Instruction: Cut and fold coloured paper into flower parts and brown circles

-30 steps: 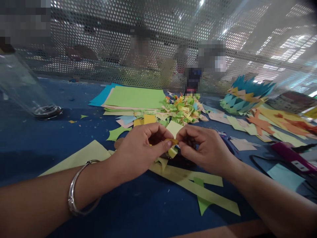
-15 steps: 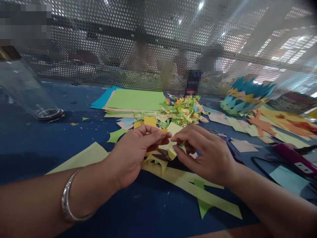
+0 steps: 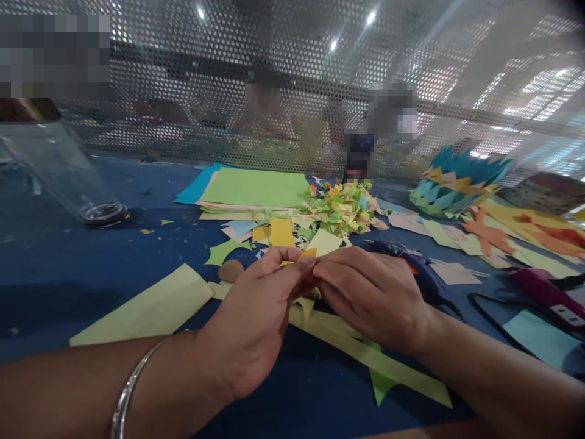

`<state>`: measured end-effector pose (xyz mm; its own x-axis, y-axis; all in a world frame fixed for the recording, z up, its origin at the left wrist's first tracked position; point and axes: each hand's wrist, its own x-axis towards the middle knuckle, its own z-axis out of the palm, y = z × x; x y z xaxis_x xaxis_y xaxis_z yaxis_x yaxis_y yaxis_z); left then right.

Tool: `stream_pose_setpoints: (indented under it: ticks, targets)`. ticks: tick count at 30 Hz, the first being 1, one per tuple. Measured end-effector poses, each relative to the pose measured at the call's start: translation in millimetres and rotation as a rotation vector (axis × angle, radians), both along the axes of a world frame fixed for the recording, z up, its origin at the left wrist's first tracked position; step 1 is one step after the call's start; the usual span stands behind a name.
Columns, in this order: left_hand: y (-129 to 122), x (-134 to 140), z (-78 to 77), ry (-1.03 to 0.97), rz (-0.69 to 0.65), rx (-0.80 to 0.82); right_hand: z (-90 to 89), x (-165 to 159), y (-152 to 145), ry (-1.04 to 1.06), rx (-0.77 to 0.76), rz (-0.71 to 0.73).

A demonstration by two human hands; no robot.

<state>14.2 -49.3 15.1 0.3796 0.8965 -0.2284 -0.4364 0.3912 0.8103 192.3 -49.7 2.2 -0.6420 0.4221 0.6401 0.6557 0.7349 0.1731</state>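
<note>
Between the thumb and fingers of my left hand (image 3: pixel 260 317) is pinched a small orange-yellow piece of paper (image 3: pixel 311 252). My right hand (image 3: pixel 375 292) meets it from the other side, its thumb and fingertips closed at the same piece; how the paper is shaped under the fingers is hidden. Just behind my fingertips lie a pale yellow paper square (image 3: pixel 328 242) and an orange-yellow strip (image 3: pixel 282 233). Pale green paper strips (image 3: pixel 379 360) and a green scrap (image 3: pixel 381 381) lie below my hands.
Cut paper bits form a heap (image 3: pixel 350 207) beside stacked coloured sheets (image 3: pixel 260 186). A glass jar (image 3: pixel 86 177) stands left. On the right are a blue glue gun (image 3: pixel 425 274), a purple power strip (image 3: pixel 543 292) and a blue paper crown-like form (image 3: pixel 461 183). A perforated metal screen (image 3: pixel 205 91) rises behind.
My right hand has come left, and its fingertips now meet my left hand at the orange-yellow paper. The view has shifted slightly, showing more of the glue gun.
</note>
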Motion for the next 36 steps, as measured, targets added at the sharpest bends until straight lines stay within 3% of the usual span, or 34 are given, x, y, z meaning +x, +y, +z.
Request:
stream_pose_setpoints:
  ticks: [7, 13, 17, 36]
  targets:
    - [1, 0, 5.9, 0.0, -0.022, -0.018, 0.8, -5, -3, 0.104, -0.022, 0.022]
    - [11, -4, 1.9, 0.05, -0.076, 0.077, 2.0, -6, -3, 0.316, -0.23, -0.008]
    - [14, -3, 3.8, 0.092, -0.06, 0.096, 5.1, -4, -2, 0.407, -0.29, -0.057]
    - [14, -4, 5.7, 0.203, -0.049, 0.235, 6.6, -2, 0, 0.52, -0.457, -0.093]
